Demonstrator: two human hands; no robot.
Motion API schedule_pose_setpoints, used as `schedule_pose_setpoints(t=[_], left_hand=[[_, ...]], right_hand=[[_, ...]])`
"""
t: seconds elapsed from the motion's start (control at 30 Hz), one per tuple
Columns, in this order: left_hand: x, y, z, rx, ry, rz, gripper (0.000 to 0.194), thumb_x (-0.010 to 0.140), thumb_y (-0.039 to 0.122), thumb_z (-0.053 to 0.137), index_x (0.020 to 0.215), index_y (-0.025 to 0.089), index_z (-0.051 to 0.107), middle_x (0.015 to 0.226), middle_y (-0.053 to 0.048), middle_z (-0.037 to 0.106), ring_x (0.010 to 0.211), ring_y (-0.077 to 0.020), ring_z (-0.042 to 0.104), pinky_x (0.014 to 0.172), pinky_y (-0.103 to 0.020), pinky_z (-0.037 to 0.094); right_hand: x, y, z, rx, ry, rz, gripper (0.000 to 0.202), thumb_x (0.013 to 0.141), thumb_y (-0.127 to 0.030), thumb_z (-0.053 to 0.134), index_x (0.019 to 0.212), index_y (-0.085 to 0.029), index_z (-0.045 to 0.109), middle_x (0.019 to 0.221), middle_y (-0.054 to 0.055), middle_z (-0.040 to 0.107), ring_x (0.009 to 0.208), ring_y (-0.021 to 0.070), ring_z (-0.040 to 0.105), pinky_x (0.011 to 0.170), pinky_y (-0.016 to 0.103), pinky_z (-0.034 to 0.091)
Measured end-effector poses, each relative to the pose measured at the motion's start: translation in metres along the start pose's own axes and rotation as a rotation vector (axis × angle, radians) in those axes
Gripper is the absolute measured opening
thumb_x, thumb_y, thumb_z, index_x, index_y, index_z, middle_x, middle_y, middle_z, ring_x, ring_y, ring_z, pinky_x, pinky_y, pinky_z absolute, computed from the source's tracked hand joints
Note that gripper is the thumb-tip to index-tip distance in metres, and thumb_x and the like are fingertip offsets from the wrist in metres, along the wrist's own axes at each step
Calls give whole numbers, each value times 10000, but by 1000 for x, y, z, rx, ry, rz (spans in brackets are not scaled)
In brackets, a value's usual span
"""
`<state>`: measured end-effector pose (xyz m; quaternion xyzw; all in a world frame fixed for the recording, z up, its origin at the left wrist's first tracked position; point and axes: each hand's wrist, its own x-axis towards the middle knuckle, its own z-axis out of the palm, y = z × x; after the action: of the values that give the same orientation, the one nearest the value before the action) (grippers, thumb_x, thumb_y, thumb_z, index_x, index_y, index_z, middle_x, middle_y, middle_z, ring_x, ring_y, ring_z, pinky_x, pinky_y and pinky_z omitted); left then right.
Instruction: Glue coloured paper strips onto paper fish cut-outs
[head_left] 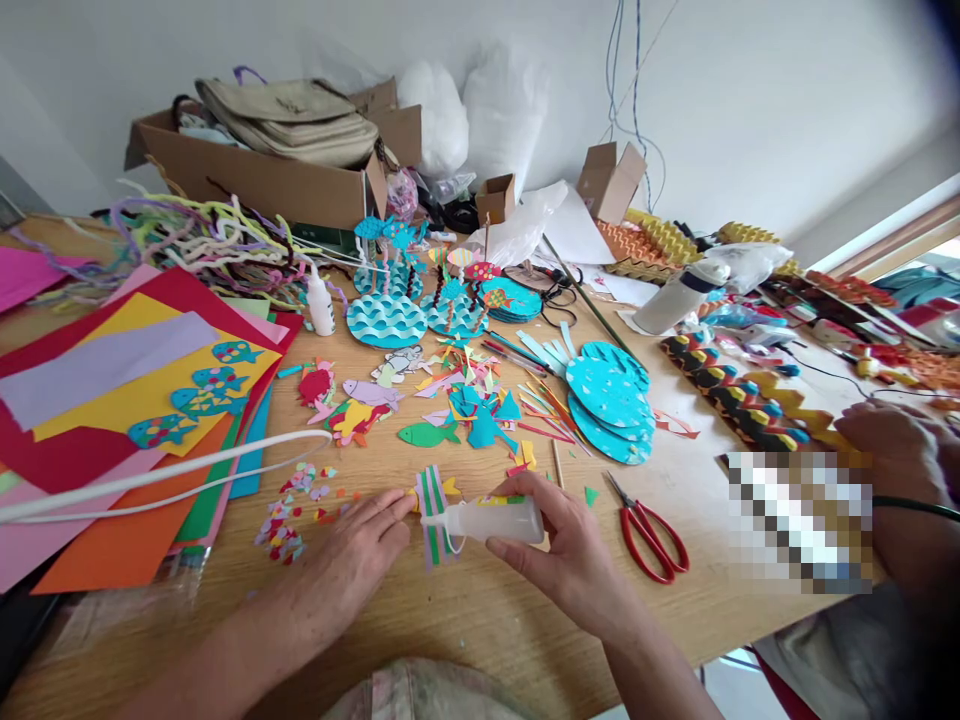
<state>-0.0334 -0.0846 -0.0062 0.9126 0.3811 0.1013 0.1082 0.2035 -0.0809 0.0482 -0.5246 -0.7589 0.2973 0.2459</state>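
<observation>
My right hand (559,540) is closed around a translucent glue bottle (499,521), which lies tilted sideways with its nozzle pointing left. Beneath the nozzle is a small yellow paper fish (451,487), crossed by green and lilac paper strips (433,500) that stick out past its edges. The fingertips of my left hand (360,545) are at the left end of this fish and hold it at the table. Small paper dots (285,520) are scattered to the left of that hand. A green paper fish (427,434) lies just beyond.
Red-handled scissors (651,535) lie right of my right hand. Blue paper discs (611,400), paper scraps (480,410) and a second glue bottle (320,302) stand farther back. Coloured sheets (135,480) cover the left side. Another person's hand (885,435) is at the right.
</observation>
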Motion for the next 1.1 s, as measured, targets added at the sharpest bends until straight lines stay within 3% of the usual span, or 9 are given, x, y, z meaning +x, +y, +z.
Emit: schedule_pose_setpoints(t=[0.1, 0.3, 0.5, 0.7, 0.8, 0.9, 1.1], left_hand=[[2, 1, -2, 63, -20, 16, 435, 761, -37, 314, 1088, 123, 551, 1215, -104, 546, 1153, -211, 459, 932, -369, 431], [1, 1, 1, 139, -39, 29, 481, 721, -59, 320, 1125, 95, 532, 1222, -119, 539, 1154, -234, 460, 923, -372, 440], [1, 2, -1, 98, -30, 26, 402, 737, -43, 341, 1025, 94, 585, 1193, -133, 558, 1148, -245, 466, 924, -386, 438], [0, 2, -1, 82, -41, 20, 427, 724, -51, 317, 1010, 112, 590, 1208, -123, 549, 1148, -239, 466, 923, -389, 435], [0, 2, -2, 67, -52, 17, 422, 722, -45, 319, 1000, 117, 592, 1220, -122, 540, 1155, -237, 459, 925, -386, 433], [0, 2, -3, 65, -65, 17, 402, 724, -43, 324, 972, 116, 597, 1216, -125, 543, 1151, -236, 464, 924, -381, 437], [-4, -3, 7, 31, 50, 40, 395, 722, -45, 299, 906, 132, 601, 1185, -109, 570, 1132, -213, 486, 910, -366, 454]], right_hand=[[1, 3, 1, 45, 38, 10, 266, 752, -363, 604, 944, -207, 508, 824, 11, 582, 689, 145, 534, 593, 239, 399], [12, 4, 11, -77, 43, -37, 243, 730, -304, 624, 913, -195, 507, 802, 25, 585, 709, 161, 532, 598, 246, 393], [11, 3, 15, -82, -4, -72, 227, 726, -260, 630, 896, -185, 500, 827, 38, 583, 731, 166, 530, 606, 248, 384], [6, 3, 9, -16, -33, 24, 236, 713, -300, 640, 879, -192, 511, 797, 27, 568, 693, 157, 499, 573, 242, 355], [1, 10, 6, 168, -58, 114, 267, 707, -345, 645, 890, -197, 519, 724, -1, 540, 631, 134, 470, 527, 226, 334], [-7, 19, 4, 507, -94, 223, 303, 683, -358, 669, 903, -211, 520, 674, -26, 523, 591, 114, 454, 503, 209, 324], [-15, 29, 0, 1263, 82, 323, 352, 614, -295, 732, 888, -252, 516, 781, -20, 578, 615, 107, 514, 520, 200, 381]])
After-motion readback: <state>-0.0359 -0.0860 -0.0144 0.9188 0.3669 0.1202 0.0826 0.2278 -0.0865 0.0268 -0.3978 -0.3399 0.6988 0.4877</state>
